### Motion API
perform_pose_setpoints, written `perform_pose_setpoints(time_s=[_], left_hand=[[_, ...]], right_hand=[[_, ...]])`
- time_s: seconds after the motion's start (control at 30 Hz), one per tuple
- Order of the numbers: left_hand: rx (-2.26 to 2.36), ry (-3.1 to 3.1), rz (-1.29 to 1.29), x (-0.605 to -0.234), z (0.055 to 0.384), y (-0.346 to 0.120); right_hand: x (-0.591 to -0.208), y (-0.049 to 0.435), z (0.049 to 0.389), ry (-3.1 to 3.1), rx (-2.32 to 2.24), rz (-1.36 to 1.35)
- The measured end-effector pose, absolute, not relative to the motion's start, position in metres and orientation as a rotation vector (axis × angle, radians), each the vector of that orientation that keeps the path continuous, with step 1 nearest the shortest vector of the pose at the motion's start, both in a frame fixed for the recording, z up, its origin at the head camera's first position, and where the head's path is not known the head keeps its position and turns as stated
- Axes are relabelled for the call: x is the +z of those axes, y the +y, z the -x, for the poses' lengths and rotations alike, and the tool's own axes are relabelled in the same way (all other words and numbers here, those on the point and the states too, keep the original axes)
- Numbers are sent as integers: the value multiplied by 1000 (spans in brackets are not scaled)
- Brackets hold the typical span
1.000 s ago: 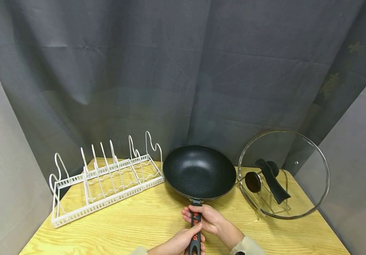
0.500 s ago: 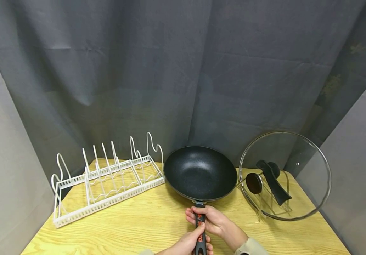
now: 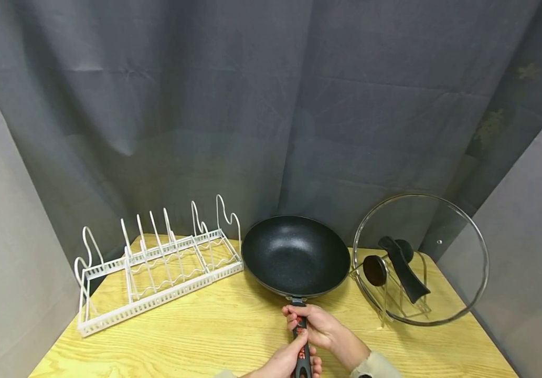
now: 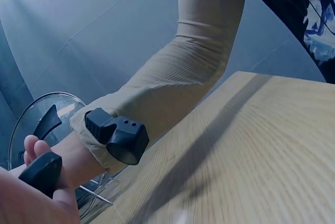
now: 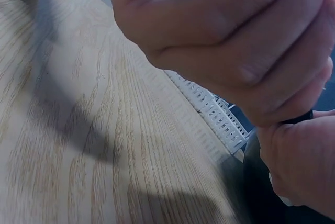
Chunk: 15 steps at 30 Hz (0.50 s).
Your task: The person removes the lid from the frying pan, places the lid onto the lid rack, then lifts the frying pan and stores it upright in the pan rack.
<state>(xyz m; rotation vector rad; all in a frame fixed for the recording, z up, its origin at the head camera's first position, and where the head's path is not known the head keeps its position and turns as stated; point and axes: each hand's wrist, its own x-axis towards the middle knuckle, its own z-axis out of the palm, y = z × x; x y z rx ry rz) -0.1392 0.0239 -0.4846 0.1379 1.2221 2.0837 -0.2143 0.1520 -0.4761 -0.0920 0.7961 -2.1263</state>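
A black wok (image 3: 296,257) with a dark speckled inside sits in the middle of the head view, its long black handle (image 3: 303,352) with red lettering pointing toward me. My right hand (image 3: 322,328) grips the handle close to the bowl. Nearer to me, my left hand (image 3: 282,362) holds the same handle, thumb on top and fingers curled beneath. The left wrist view catches the rounded black handle end (image 4: 44,174) inside the left hand. Curled left-hand fingers (image 5: 225,46) fill the right wrist view, the wok's dark side below them.
Left of the wok stands a white wire pan rack (image 3: 162,283) with upright dividers. On the right, a large glass lid (image 3: 450,252) with a black handle leans upright in a wire stand (image 3: 384,302). Grey curtains (image 3: 271,105) close off the wooden table's (image 3: 195,331) back and sides.
The handle's near end has swung slightly to the right, and both hands have moved right along with it. The wok's bowl, rack and lid stay where they were.
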Motion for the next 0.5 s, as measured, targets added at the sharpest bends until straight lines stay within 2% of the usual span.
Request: perform_pose_setpoints(time_s=[0.5], left_hand=[[2059,1232,-150,-483,138,27]], right_hand=[[-483,154,215,913,-2149,47]])
